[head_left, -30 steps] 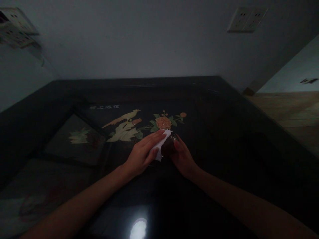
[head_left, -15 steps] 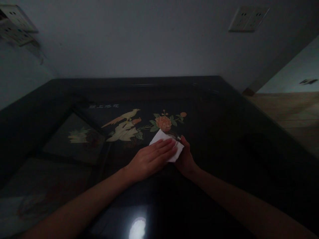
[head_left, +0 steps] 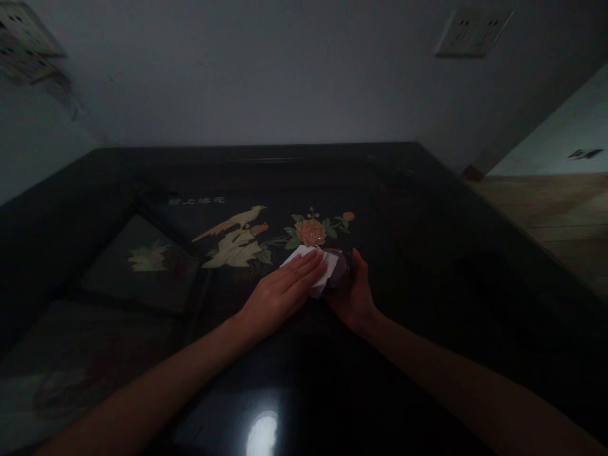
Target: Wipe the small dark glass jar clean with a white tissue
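My left hand lies over a folded white tissue, its fingers together and pressing the tissue onto the side of a dark, shiny, rounded object. That object looks like a small glass or jar, but the dim light hides its exact kind. My right hand is closed around its right side, thumb up along the edge. Both hands are over the glossy black tabletop, just below the inlaid peony.
An inlaid bird on a rock decorates the tabletop left of the hands. Behind the table is a pale wall with a double socket at right and more sockets at left. Wooden floor shows beyond the right edge.
My left hand and the tissue have slid slightly left and up, uncovering more of the dark rounded object. My right hand keeps its hold, having shifted slightly.
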